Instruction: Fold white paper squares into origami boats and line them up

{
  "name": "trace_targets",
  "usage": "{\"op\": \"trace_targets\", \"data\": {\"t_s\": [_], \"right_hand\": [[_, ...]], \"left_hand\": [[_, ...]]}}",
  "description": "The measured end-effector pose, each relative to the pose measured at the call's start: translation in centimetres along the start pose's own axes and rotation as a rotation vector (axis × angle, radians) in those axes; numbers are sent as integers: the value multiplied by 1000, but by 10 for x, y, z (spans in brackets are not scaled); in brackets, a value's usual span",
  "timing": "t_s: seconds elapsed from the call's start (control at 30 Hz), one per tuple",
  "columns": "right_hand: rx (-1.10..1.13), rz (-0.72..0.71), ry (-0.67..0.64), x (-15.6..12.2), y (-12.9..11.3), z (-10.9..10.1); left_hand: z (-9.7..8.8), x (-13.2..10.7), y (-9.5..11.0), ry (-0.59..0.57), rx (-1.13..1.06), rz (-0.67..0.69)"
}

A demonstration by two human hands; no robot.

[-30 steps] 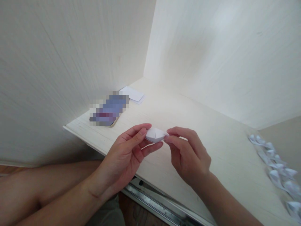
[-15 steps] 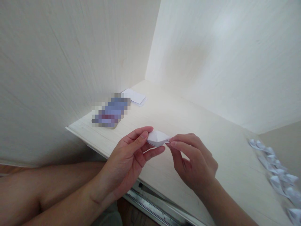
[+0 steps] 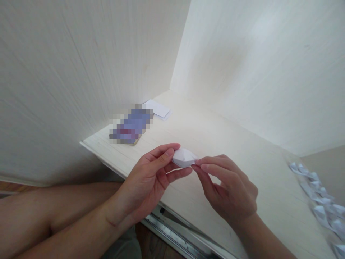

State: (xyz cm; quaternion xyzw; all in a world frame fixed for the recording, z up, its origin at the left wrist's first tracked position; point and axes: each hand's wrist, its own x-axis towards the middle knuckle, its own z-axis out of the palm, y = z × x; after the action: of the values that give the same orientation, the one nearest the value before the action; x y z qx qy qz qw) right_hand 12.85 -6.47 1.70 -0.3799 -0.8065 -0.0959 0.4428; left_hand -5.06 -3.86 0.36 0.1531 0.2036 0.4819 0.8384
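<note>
A small folded white paper boat (image 3: 183,158) is held above the table, between my two hands. My left hand (image 3: 154,172) grips its left end between thumb and fingers, palm turned partly up. At the boat's pointed right end, the thumb and fingertips of my right hand (image 3: 229,187) pinch the paper. The fingertips cover both ends of the boat.
A blurred phone (image 3: 132,125) lies on the white table (image 3: 205,124) near the left wall. Behind it rest some white paper sheets (image 3: 157,108). Several folded paper boats (image 3: 320,198) stand along the right side. A metal rail (image 3: 172,230) runs below the front edge.
The view has shifted slightly, so the hands and table sit a little differently in the picture. Both hands keep hold of the paper boat, with the right fingertips slightly repositioned at its tip.
</note>
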Motion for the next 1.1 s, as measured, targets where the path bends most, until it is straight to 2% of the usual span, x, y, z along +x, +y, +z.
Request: {"op": "trace_targets", "data": {"t_s": [0.3, 0.5, 0.73, 1.1], "right_hand": [[-32, -89, 57, 2, 3, -1], [-84, -19, 49, -1, 5, -1], [-83, -17, 38, -2, 7, 1], [-60, -17, 30, -1, 4, 0]], "left_hand": [[0, 1, 1, 20, -14, -18], [-1, 1, 2, -3, -24, 19], [-2, 1, 1, -24, -29, 28], [0, -1, 3, 20, -43, -5]]}}
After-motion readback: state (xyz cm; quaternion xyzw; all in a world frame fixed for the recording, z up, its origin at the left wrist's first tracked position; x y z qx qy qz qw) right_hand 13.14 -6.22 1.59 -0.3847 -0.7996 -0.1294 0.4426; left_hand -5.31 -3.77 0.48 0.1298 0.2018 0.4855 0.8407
